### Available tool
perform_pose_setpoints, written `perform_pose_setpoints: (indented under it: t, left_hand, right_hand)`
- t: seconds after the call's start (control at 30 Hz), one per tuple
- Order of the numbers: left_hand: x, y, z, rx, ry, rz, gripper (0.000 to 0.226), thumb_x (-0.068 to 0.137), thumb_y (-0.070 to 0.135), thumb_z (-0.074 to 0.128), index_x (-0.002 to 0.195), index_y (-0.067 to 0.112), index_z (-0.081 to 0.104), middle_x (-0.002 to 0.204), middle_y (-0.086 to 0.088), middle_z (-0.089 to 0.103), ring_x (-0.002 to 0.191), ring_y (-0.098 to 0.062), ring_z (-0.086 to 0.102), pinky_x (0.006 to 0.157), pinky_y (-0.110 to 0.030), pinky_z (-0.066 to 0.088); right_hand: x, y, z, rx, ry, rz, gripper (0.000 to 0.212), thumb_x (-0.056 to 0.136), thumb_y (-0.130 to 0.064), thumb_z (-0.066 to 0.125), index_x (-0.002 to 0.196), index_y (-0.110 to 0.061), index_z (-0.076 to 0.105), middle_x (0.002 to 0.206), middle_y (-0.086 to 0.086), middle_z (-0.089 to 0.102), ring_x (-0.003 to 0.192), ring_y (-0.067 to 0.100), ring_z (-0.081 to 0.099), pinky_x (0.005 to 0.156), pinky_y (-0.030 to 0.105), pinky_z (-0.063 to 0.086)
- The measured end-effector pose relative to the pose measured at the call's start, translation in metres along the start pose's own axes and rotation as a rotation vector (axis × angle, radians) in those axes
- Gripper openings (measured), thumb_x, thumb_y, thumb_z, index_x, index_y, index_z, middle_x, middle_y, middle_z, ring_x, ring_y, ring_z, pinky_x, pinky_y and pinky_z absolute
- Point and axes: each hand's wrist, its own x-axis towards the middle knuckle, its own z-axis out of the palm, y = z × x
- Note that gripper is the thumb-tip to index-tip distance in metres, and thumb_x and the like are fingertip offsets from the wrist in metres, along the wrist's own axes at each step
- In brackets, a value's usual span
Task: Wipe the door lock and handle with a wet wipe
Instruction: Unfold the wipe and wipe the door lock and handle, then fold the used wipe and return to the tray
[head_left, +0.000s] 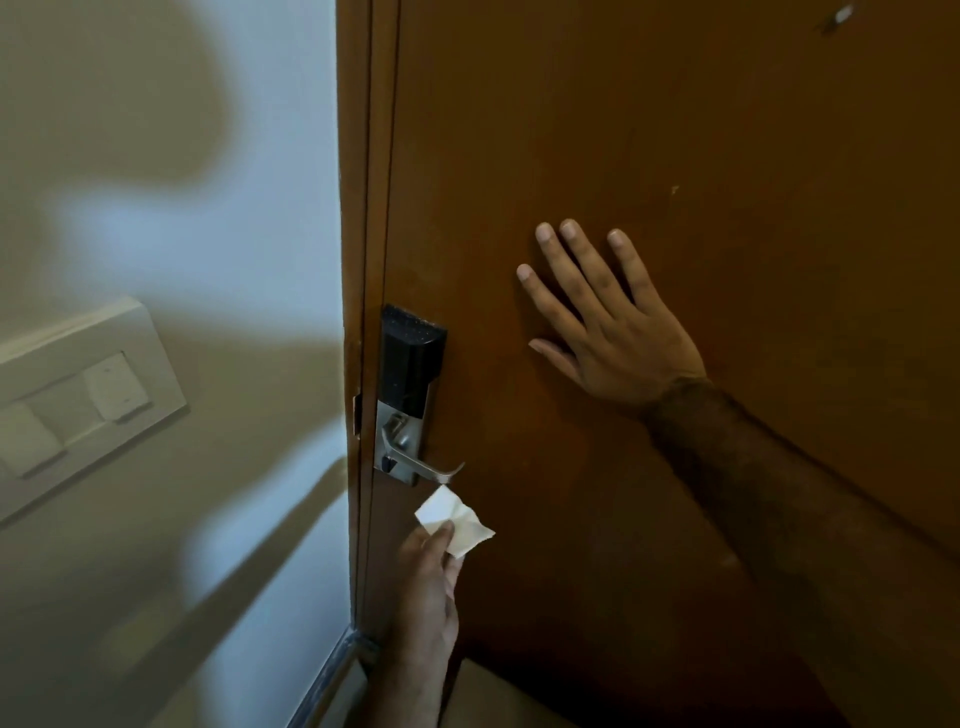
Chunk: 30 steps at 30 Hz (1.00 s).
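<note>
Low by the door's edge, the left hand (428, 577) pinches a folded white wet wipe (457, 521) just under the silver handle (423, 467) of the black-topped door lock (410, 364), while the right hand (613, 332) lies flat, fingers spread, empty, on the brown door (675, 130).

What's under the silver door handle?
Just below the handle is a folded white wipe, pinched in the left hand, with brown door behind it. The door part behind the wipe is hidden.
</note>
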Motion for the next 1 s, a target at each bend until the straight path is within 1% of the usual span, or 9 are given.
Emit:
perform_pose_setpoints:
  t: [0.13,0.23,0.3,0.4,0.53,0.63,0.77,0.9,1.0]
  left_hand:
    - [0.0,0.022,-0.011,0.123,-0.132,-0.011,0.027,0.093,-0.001,0.069,0.12,0.0,0.069,0.104,-0.015,0.082,0.091,-0.019,0.081,0.07,-0.028,0.066]
    - [-0.002,0.034,-0.015,0.25,-0.223,0.01,0.022,0.093,0.005,0.071,0.114,0.009,0.075,0.107,-0.008,0.083,0.101,-0.024,0.079,0.072,-0.03,0.065]
    - [-0.006,0.039,-0.014,0.301,-0.248,0.016,0.022,0.095,0.005,0.07,0.115,0.012,0.075,0.109,-0.008,0.083,0.102,-0.027,0.079,0.076,-0.036,0.066]
    - [-0.011,0.049,-0.008,0.326,-0.281,0.001,0.024,0.094,0.005,0.071,0.117,0.002,0.075,0.117,-0.023,0.078,0.111,-0.04,0.074,0.089,-0.049,0.062]
    - [-0.02,0.06,0.004,0.297,-0.346,-0.006,0.03,0.087,0.002,0.075,0.117,-0.001,0.073,0.116,-0.021,0.078,0.106,-0.033,0.078,0.076,-0.038,0.066]
    - [-0.03,0.062,0.012,0.333,-0.434,0.03,0.043,0.079,0.009,0.079,0.121,0.0,0.072,0.117,-0.019,0.079,0.107,-0.031,0.078,0.076,-0.033,0.065]
    - [-0.036,0.069,0.014,0.436,-0.521,0.116,0.034,0.078,0.012,0.079,0.111,0.004,0.08,0.115,-0.018,0.08,0.107,-0.029,0.078,0.079,-0.029,0.064]
    - [-0.042,0.076,0.009,0.681,-0.67,0.2,0.025,0.087,0.019,0.072,0.108,0.013,0.084,0.117,-0.013,0.081,0.112,-0.028,0.076,0.085,-0.031,0.064]
    - [-0.041,0.073,0.004,0.806,-0.71,0.208,0.028,0.1,0.004,0.061,0.108,0.015,0.085,0.117,-0.01,0.081,0.113,-0.026,0.075,0.085,-0.034,0.064]
  right_hand:
    - [0.002,-0.012,-0.014,0.157,-0.05,0.1,0.075,0.111,-0.05,0.038,0.171,-0.01,0.019,0.177,0.022,0.015,0.164,0.037,0.015,0.132,0.056,0.014]
    - [-0.016,-0.053,-0.04,0.539,-0.099,0.183,0.07,0.107,-0.047,0.049,0.166,-0.01,0.036,0.171,0.019,0.035,0.158,0.033,0.034,0.126,0.051,0.035]
    - [-0.036,-0.086,-0.063,0.882,-0.317,0.425,0.065,0.105,-0.051,0.053,0.162,-0.02,0.044,0.161,0.007,0.052,0.145,0.024,0.053,0.115,0.043,0.05]
    - [-0.058,-0.121,-0.083,1.399,-0.688,0.936,0.065,0.095,-0.045,0.075,0.154,-0.025,0.055,0.146,-0.004,0.063,0.128,0.013,0.062,0.108,0.035,0.055]
    - [-0.076,-0.135,-0.091,1.89,-0.739,1.367,0.042,0.092,-0.019,0.083,0.132,-0.012,0.072,0.127,0.006,0.077,0.111,0.016,0.075,0.092,0.036,0.066]
    - [-0.082,-0.137,-0.095,1.997,-0.718,1.47,0.025,0.094,-0.01,0.08,0.118,-0.008,0.078,0.118,0.008,0.079,0.105,0.019,0.078,0.081,0.033,0.069]
    - [-0.088,-0.135,-0.097,2.088,-0.65,1.66,0.02,0.097,-0.008,0.076,0.117,-0.004,0.078,0.115,0.013,0.079,0.103,0.025,0.079,0.08,0.036,0.069]
    - [-0.099,-0.134,-0.1,2.185,-0.62,1.744,0.02,0.102,-0.01,0.068,0.118,-0.004,0.078,0.109,0.011,0.081,0.093,0.02,0.078,0.071,0.03,0.065]
    - [-0.108,-0.138,-0.102,2.221,-0.624,1.801,0.018,0.103,-0.01,0.066,0.115,-0.006,0.079,0.106,0.008,0.081,0.089,0.017,0.078,0.066,0.026,0.063]
